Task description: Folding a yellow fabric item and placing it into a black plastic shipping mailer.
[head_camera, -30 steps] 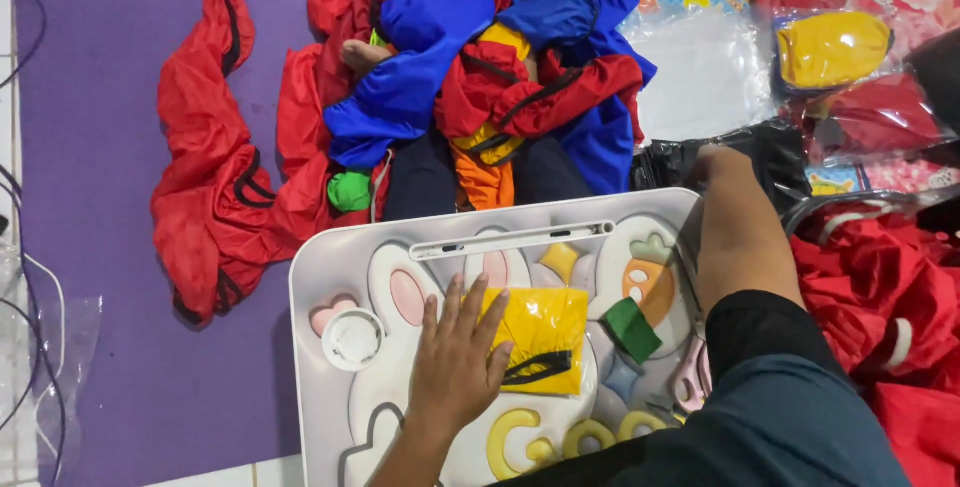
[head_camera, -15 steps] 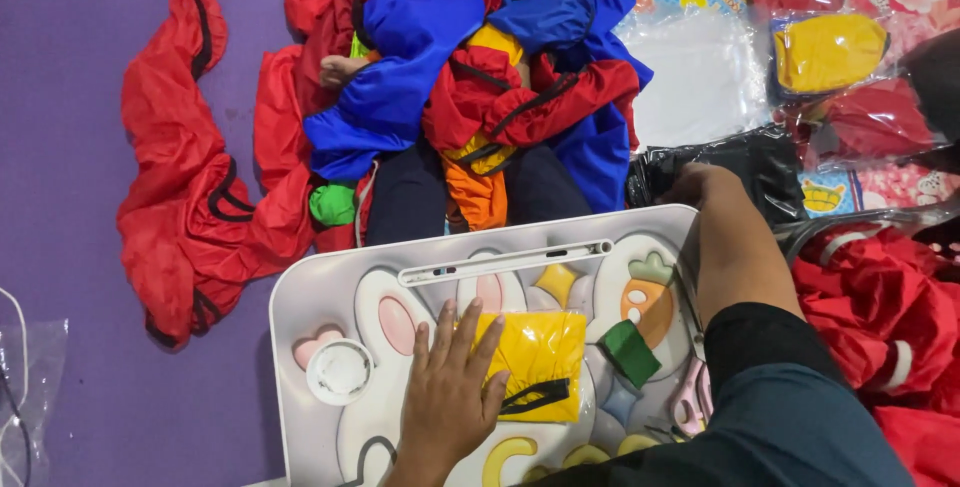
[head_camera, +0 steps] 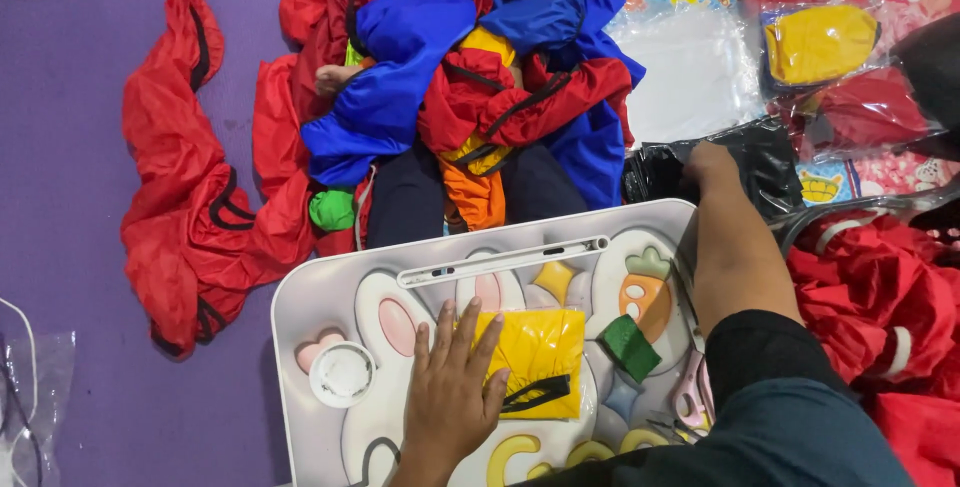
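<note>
My left hand (head_camera: 452, 392) lies flat, fingers spread, on a small white lap table (head_camera: 310, 307) printed with a rabbit and a carrot. Its fingertips press the left edge of a folded yellow cloth with a black strap (head_camera: 535, 362). My right hand (head_camera: 708, 165) reaches past the table's far right corner and touches a crumpled black plastic bag (head_camera: 760, 152); its fingers are hidden, so I cannot tell whether they grip the bag. A small folded green piece (head_camera: 630, 345) lies on the table beside my right forearm.
A heap of red, blue, yellow and orange garments (head_camera: 470, 97) lies beyond the table on a purple mat (head_camera: 60, 147). Clear bags holding yellow (head_camera: 818, 42) and red folded cloth sit far right. More red fabric (head_camera: 870, 297) lies right. Pink-handled scissors (head_camera: 690, 402) rest on the table.
The view has shifted, so the table and clothes sit lower right in frame. Both hands stay where they were on the yellow cloth and at the black bag.
</note>
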